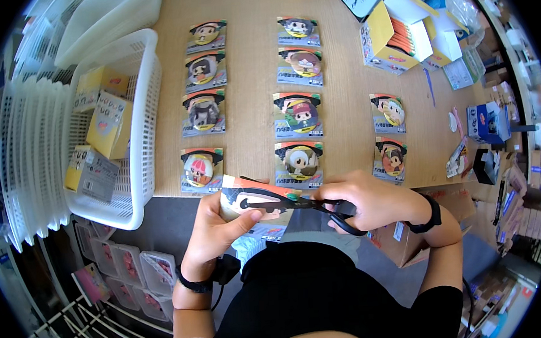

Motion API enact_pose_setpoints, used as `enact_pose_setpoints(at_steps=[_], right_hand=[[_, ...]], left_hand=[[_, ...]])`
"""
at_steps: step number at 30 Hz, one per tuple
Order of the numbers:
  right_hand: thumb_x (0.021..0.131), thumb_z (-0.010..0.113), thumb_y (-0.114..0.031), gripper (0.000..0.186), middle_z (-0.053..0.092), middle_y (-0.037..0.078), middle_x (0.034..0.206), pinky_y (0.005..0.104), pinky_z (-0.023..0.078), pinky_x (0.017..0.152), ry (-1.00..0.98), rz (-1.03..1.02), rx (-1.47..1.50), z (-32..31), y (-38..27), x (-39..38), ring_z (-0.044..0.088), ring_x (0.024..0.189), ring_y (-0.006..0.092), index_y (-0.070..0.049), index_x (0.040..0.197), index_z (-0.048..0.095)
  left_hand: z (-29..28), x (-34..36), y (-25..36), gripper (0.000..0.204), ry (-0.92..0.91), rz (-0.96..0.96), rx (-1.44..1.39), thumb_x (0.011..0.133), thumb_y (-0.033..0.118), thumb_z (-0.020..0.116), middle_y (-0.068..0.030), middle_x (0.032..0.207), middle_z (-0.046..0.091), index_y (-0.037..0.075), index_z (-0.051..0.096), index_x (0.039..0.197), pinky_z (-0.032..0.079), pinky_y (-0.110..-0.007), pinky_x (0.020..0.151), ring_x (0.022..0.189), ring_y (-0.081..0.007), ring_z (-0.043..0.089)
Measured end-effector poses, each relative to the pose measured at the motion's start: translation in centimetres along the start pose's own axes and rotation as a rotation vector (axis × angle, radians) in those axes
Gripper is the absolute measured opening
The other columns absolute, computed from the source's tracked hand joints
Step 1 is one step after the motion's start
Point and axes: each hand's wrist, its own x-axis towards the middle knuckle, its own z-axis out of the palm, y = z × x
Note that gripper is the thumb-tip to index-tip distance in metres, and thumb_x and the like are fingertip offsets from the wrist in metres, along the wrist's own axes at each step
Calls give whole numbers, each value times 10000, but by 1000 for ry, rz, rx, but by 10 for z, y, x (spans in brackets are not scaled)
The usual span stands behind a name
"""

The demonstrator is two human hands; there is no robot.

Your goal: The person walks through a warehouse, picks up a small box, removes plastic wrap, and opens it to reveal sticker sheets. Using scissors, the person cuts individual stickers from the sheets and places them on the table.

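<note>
An illustrated character packet point(258, 191) sits at the tabletop's point(246, 77) near edge, pinched in the left hand point(212, 228); the right hand point(375, 203) grips black scissors point(307, 204) laid across it. Columns of similar packets point(298, 114) lie just beyond. Outward, a white basket point(148, 90) of yellow boxes point(110, 124) stands left, an opened carton point(379, 46) right.

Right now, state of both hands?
Left hand: closed, gripping a flat printed packet with an orange top.
Right hand: closed, holding black loop-handled scissors.
</note>
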Motion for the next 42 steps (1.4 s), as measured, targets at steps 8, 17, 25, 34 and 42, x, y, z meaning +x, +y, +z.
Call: enact_pose_setpoints(at_steps=[8,17,25,34,42], right_hand=[[661,690,-89,363,562,98,735,305,455,566,-84,9,-49,10,-26,-2,560,626,215,1,987,559],[665,737,-214,429,591,69,721,271,456,536,-10,-2,-76,17,-20,-32,577,587,177,-3,1005,583],[697,695,-222,433,581,139,813,340,473,599,38,13,-43,3,1,-47,594,688,255,-8,1048,558],[649,653,-112,434,544,173,821,394,450,614,-109,55,83,-53,-2,-17,561,726,346,-5,1053,535],[654,648,-82,429,552,170,859,386,462,645,-208,116,214,-84,-19,0,570,758,330,5,1056,523]], left_hand=[[-6,-30,-21,238,-21,114,-79,781,59,656,-47,893,644,-30,596,994,459,-191,647,769,-56,567],[8,-31,-34,250,-65,91,-57,769,64,674,-33,876,637,-25,589,987,457,-198,662,762,-60,561],[15,-4,-23,226,-100,-45,75,760,48,684,-14,829,628,-36,604,954,427,-175,587,688,-25,518],[25,15,20,294,20,-176,6,738,21,686,-72,981,633,-49,603,1012,429,-181,617,737,-48,532],[33,19,51,367,103,-195,-144,702,-9,673,-165,1065,601,-103,563,1039,473,-267,764,880,-156,601]])
